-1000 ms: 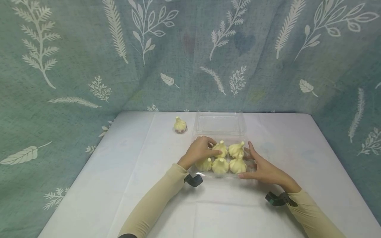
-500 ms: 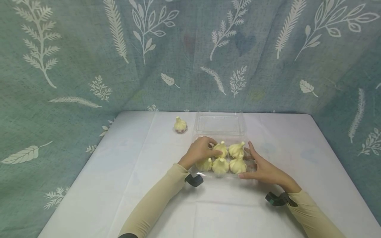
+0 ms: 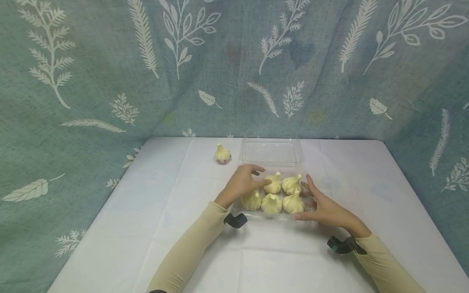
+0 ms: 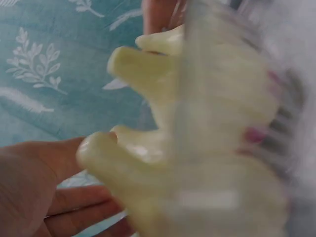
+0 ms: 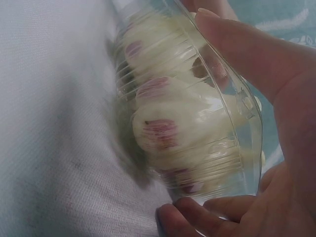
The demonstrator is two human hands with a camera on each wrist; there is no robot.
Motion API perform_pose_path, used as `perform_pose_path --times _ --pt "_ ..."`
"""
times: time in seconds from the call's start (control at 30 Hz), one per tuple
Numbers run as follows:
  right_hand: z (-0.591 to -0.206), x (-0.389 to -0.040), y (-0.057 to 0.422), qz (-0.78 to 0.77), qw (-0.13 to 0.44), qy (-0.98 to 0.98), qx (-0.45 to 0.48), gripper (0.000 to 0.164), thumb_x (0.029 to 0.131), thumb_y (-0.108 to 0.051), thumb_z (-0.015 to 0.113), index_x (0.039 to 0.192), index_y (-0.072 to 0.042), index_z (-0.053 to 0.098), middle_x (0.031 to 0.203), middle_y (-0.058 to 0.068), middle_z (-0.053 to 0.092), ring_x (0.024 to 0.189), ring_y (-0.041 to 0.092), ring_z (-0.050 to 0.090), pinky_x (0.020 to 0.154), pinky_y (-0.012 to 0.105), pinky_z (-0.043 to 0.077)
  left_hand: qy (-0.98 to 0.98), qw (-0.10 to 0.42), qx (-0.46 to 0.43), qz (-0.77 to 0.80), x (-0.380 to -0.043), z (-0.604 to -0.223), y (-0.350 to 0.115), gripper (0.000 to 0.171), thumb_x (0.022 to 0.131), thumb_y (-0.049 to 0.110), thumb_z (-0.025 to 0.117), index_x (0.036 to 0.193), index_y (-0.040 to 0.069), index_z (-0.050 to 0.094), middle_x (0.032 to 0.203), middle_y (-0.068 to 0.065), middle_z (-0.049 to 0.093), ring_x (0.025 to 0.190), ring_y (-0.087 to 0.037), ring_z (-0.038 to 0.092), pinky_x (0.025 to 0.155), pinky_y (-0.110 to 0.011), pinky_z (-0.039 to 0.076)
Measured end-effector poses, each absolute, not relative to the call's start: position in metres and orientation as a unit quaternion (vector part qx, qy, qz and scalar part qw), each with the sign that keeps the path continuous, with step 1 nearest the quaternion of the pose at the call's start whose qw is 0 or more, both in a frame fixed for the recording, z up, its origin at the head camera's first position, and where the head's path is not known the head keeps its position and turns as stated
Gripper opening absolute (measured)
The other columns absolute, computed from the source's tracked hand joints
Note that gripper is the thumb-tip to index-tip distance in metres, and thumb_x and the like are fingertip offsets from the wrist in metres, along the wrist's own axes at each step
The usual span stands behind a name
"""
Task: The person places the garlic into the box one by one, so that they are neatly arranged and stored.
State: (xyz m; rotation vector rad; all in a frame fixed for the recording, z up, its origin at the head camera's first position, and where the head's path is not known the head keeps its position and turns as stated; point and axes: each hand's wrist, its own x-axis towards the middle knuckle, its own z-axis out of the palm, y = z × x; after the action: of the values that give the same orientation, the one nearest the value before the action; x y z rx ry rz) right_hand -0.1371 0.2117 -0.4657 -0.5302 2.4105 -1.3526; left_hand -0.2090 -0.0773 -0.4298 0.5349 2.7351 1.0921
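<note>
A clear plastic clamshell box [image 3: 256, 214] holds several pale garlic bulbs [image 3: 271, 204], standing in two rows with their stems up. My left hand [image 3: 239, 185] is over the box's left side, thumb at the back middle garlic bulb [image 3: 272, 184] and fingers spread away from it. In the left wrist view, thumb and fingers are apart beside the stems. My right hand [image 3: 324, 207] holds the box's right end, thumb at the front corner and fingers behind. Through the box wall [image 5: 247, 113] in the right wrist view, purple-streaked bulb bases show.
The box's lid [image 3: 271, 153] lies open at the back, toward the patterned curtain [image 3: 234, 81]. One loose garlic bulb [image 3: 222, 154] stands on the white tablecloth [image 3: 198, 183], left of the lid. A dark camera mount sits on each wrist.
My left hand's fingers have lifted and spread from the back middle garlic bulb, and the hand has shifted slightly left. That bulb now sits a bit more upright. The right hand stays put.
</note>
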Motion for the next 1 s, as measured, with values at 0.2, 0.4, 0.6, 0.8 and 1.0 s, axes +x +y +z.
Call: perform_pose_path --times 0.2,0.4,0.6,0.8,1.0 --pt "-0.465 -0.137 0.212 -0.474 0.162 0.846 -0.185 0.138 0.084 -0.033 0.086 0.161 -0.007 -0.025 0.172 0.029 0.005 0.153 0.056 0.023 0.114 0.076 0.032 0.902 0.031 0.181 0.391 -0.208 -0.418 -0.09 0.054 0.091 0.044 0.078 0.13 0.007 0.071 0.132 -0.018 0.071 0.124 -0.037 0.067 0.102 -0.053 0.057" --pt "-0.465 -0.137 0.212 -0.469 0.16 0.848 -0.185 0.137 0.084 -0.033 0.086 0.161 -0.008 -0.025 0.172 0.029 0.005 0.153 0.056 0.023 0.114 0.076 0.033 0.887 -0.02 0.173 0.427 -0.206 -0.398 -0.106 0.049 0.09 0.043 0.078 0.127 0.012 0.073 0.131 -0.009 0.073 0.123 -0.031 0.068 0.104 -0.053 0.055" --pt "-0.464 -0.137 0.212 -0.472 0.161 0.846 -0.186 0.137 0.084 -0.033 0.086 0.161 -0.006 -0.024 0.172 0.029 0.005 0.153 0.055 0.024 0.115 0.075 0.033 0.857 -0.087 0.185 0.474 -0.208 -0.381 -0.124 0.043 0.092 0.036 0.079 0.126 0.011 0.073 0.126 -0.008 0.074 0.121 -0.029 0.068 0.112 -0.054 0.05" --pt "-0.465 -0.137 0.212 -0.469 0.16 0.848 -0.188 0.138 0.084 -0.033 0.086 0.16 -0.008 -0.025 0.172 0.029 0.006 0.152 0.054 0.028 0.115 0.074 0.034 0.83 -0.133 0.191 0.507 -0.21 -0.373 -0.138 0.039 0.091 0.029 0.081 0.125 0.011 0.073 0.127 -0.009 0.074 0.116 -0.027 0.07 0.115 -0.054 0.048" --pt "-0.465 -0.137 0.212 -0.473 0.161 0.845 -0.192 0.138 0.085 -0.034 0.086 0.16 -0.009 -0.026 0.172 0.029 0.006 0.152 0.054 0.026 0.115 0.075 0.032 0.799 -0.163 0.183 0.549 -0.211 -0.368 -0.15 0.037 0.09 0.022 0.082 0.123 0.007 0.073 0.126 -0.013 0.073 0.116 -0.03 0.069 0.113 -0.047 0.051"
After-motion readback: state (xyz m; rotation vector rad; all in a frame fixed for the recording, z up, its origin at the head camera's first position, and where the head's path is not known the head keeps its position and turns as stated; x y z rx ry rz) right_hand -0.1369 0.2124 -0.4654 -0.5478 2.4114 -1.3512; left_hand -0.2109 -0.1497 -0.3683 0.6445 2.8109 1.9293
